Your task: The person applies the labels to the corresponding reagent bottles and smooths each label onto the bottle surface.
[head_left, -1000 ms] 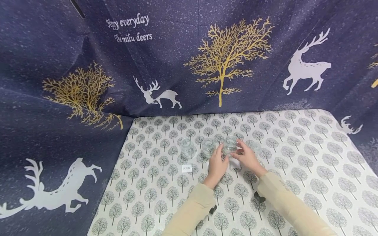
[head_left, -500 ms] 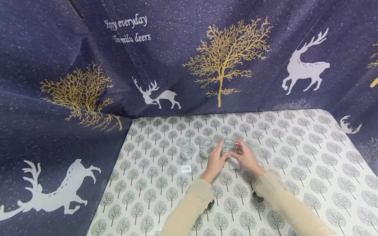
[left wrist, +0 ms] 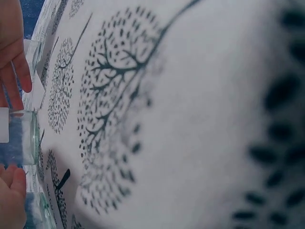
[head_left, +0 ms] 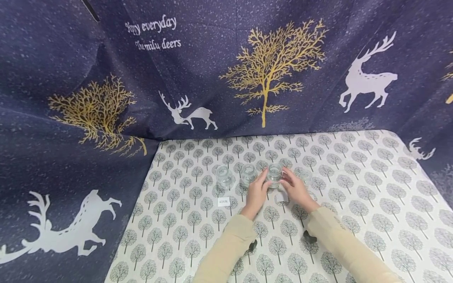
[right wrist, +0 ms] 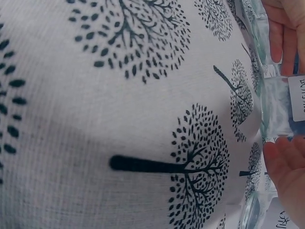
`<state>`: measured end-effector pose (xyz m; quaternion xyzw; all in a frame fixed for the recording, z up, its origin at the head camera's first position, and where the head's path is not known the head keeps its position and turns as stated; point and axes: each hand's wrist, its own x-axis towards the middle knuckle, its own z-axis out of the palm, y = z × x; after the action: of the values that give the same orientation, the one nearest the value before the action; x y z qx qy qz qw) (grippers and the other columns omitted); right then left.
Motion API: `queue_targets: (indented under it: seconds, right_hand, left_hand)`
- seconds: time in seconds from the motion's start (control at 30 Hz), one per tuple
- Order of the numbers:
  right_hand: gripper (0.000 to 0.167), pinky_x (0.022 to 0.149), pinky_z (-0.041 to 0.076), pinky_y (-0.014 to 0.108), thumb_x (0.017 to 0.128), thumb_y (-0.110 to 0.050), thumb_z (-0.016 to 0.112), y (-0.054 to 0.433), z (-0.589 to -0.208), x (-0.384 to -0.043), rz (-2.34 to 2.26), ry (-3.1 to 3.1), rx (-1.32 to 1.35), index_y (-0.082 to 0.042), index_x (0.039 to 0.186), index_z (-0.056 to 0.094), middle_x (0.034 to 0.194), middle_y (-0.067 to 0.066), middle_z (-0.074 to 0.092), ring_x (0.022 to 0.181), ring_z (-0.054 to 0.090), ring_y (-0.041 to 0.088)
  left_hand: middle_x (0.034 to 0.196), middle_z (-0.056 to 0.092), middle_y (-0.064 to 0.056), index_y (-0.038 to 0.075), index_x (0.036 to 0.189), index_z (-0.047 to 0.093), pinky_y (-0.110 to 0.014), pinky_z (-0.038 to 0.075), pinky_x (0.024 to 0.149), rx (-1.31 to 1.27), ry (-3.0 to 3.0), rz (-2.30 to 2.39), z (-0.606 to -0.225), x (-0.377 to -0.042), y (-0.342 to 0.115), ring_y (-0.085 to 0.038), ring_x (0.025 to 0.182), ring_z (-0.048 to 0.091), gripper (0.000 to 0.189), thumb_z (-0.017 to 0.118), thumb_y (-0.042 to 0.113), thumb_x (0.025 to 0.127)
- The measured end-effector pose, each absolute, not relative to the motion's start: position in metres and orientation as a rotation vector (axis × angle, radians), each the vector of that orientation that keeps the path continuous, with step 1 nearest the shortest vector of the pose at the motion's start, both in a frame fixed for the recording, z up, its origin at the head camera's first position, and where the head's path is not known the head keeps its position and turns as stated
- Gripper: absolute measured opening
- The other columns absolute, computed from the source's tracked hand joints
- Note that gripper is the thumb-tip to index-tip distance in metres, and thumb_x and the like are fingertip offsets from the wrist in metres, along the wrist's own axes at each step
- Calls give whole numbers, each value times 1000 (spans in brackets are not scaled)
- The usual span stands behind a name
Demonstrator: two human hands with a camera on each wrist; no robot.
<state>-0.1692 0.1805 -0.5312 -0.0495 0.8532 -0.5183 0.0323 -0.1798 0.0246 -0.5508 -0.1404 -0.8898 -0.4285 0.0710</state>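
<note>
A clear glass jar (head_left: 274, 173) stands upright on the patterned cloth, with a hand at each side. My left hand (head_left: 256, 193) is at its left, thumb and fingertips right by the glass. At its right is my right hand (head_left: 296, 190), with thumb and fingers spread apart. In the left wrist view, the jar's glass side (left wrist: 24, 138) lies between both sets of fingertips. The right wrist view shows a white label (right wrist: 298, 98) with handwriting on this jar. Two more glass jars, one in the middle (head_left: 249, 173) and one farthest left (head_left: 224, 177), stand alongside.
Another clear, faint jar (head_left: 306, 177) stands just right of my right hand. White paper cards lie in front of the row, one at left (head_left: 223, 201) and one at right (head_left: 282, 197). A dark blue curtain (head_left: 198, 70) rises behind the tree-print tablecloth (head_left: 177, 224).
The jar between my hands has shifted slightly left. My thumbs, earlier together at its front, have drawn apart, the right one back toward the right. The right-hand card now shows more.
</note>
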Motion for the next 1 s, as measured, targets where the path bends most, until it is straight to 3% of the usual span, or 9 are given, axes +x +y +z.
queue_targets:
  seconds: [0.27,0.53,0.77,0.83,1.0]
  right_hand:
    - [52,88,46,39,89,-1,43,180,-532,-169,-1626,2622,-142,-6,138,25,130,26,40,114,47,39]
    - [74,89,44,48,78,-5,62,175,-536,-171,-1464,2710,-157,-5,138,18,124,27,45,106,51,41]
    - [73,87,46,46,78,-8,63,172,-543,-173,-1345,2823,-143,-6,137,20,121,27,46,102,54,39]
    - [71,87,46,46,80,-7,60,173,-544,-173,-1362,2818,-147,-7,138,20,122,27,46,102,54,39]
    - [64,88,46,43,84,-2,53,177,-545,-171,-1450,2772,-168,-7,139,21,123,28,46,103,54,39]
  left_hand:
    - [130,47,-7,17,133,39,-27,37,98,-476,-2649,-1241,-553,-181,21,-22,118,47,45,49,16,89]
    - [138,39,-3,20,138,27,-38,37,99,-440,-2796,-1195,-555,-179,26,-24,119,46,64,56,33,83]
    - [131,48,-5,20,137,29,-35,44,93,-391,-2777,-1115,-560,-180,31,-23,112,53,66,59,30,80]
    - [128,50,-7,20,138,29,-31,47,88,-391,-2779,-1080,-561,-181,31,-22,105,57,65,59,27,81]
    - [120,57,-8,22,139,27,-20,51,66,-396,-2794,-1116,-563,-181,29,-17,68,61,60,54,19,85]
